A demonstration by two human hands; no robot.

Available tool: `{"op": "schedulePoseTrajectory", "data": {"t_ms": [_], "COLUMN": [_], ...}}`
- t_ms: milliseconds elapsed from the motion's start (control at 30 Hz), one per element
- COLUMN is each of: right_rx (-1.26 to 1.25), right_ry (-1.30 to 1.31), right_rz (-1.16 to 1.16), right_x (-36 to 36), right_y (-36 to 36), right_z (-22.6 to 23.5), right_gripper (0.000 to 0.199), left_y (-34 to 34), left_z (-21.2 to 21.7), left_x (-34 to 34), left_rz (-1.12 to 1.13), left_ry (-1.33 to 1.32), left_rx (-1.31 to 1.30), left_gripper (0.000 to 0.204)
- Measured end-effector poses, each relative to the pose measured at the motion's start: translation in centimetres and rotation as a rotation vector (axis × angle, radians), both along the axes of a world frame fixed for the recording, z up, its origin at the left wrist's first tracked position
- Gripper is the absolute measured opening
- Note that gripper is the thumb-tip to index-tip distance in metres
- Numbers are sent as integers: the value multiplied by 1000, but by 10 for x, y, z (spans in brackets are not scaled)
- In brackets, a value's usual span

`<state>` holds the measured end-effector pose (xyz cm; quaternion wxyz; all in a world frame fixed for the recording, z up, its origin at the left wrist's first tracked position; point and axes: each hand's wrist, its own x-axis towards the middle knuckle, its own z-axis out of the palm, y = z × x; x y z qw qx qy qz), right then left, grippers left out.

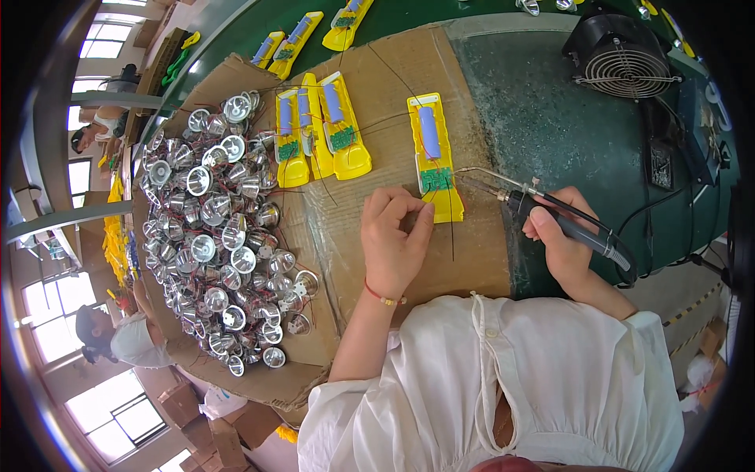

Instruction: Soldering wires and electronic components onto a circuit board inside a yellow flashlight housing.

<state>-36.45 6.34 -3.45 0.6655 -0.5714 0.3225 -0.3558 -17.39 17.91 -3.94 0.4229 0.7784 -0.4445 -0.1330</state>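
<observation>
On the cardboard in front of me lies a yellow plastic housing (448, 209) holding a blue cylindrical battery (429, 132) and a green circuit board (436, 180). My left hand (393, 240) is at the housing's lower left edge, thumb and forefinger pinched together. Whatever may be between those fingertips is too small to make out. My right hand (570, 256) grips a soldering iron (583, 234) with a thin bent metal tube (489, 171) attached. The iron points left, its tip close to the board's right side; contact cannot be told. Thin dark wires trail across the housing.
A pile of silver reflector cups (203, 248) with red wires fills the left of the cardboard (377, 86). Several similar yellow housings (354, 163) lie beyond it. A black fan (621, 55) stands far right on the green table. Two other people sit at the left.
</observation>
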Motion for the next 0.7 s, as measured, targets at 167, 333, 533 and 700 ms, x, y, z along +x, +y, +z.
{"op": "schedulePoseTrajectory", "data": {"t_ms": [167,333,533,700], "right_rx": [26,23,128,178], "right_ry": [-26,-19,15,43], "right_rz": [-56,-96,-158,-141], "right_x": [-7,-22,-23,-22], "right_y": [-6,-19,-30,-29], "right_z": [-2,-8,-17,-17], "right_gripper": [12,12,12,13], "left_y": [-11,-27,-186,-260], "left_z": [22,22,21,21], "left_x": [-5,10,78,154], "left_rz": [88,-27,-45,103], "left_ry": [-16,17,-282,-538], "left_rx": [-39,287,268,-25], "left_gripper": [20,13,25,40]}}
